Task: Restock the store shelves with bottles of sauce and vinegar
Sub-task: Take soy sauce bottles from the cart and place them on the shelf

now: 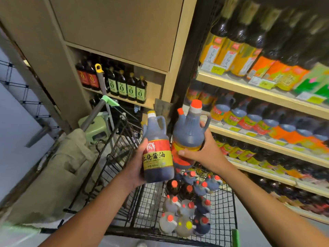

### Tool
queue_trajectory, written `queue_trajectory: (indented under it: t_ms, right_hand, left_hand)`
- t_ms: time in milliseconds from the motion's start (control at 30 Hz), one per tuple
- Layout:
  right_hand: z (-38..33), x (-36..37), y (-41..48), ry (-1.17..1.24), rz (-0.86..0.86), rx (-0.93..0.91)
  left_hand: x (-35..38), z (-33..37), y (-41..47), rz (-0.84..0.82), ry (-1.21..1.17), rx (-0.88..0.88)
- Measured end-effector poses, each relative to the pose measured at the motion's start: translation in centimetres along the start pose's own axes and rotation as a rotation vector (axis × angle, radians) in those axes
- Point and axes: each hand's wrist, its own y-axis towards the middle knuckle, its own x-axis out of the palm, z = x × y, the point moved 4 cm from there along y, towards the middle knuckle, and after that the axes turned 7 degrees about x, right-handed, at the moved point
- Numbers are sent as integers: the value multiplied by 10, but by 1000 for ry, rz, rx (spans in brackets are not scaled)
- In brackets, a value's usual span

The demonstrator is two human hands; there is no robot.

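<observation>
1. Above the wire cart (pixel 226 207), both of the person's hands are raised, one bottle in each.
2. Left hand (pixel 136 168) grips a dark sauce jug (pixel 157 148) from behind and below: yellow cap, red and yellow label, upright, leaning a little left.
3. Right hand (pixel 204 152) is wrapped round a second jug (pixel 188 134) with orange caps and an orange label; thumb lies across the label front, fingers curl behind near the handle.
4. The two jugs stand side by side, touching or nearly so; cannot tell which.
5. In the cart below, a cluster of orange-capped bottles (pixel 187 204) stands upright, with two yellow-capped ones at the near end.
6. To the right, shelves (pixel 249 132) carry rows of dark bottles with orange and yellow labels; blurred.
7. Behind the cart, a wooden niche (pixel 122 98) holds green-labelled and red-labelled bottles.
</observation>
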Motion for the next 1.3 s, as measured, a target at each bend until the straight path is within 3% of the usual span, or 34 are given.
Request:
queue_trajectory:
  t_ms: [300, 467, 633, 933, 1300]
  right_hand:
    - [54, -77, -59, 319, 362, 92]
    - [89, -149, -125, 372, 514, 168]
    - [129, -225, -219, 451, 673, 217]
    - [195, -331, -419, 526, 952, 249]
    - [263, -385, -634, 669, 1299, 279]
  left_hand:
    - [81, -47, 30, -106, 128, -200]
    - [147, -101, 35, -156, 249, -303]
    - [227, -168, 30, -179, 267, -273]
    - [372, -319, 1, -374, 430, -295]
    - [511, -490, -56, -610, 597, -445]
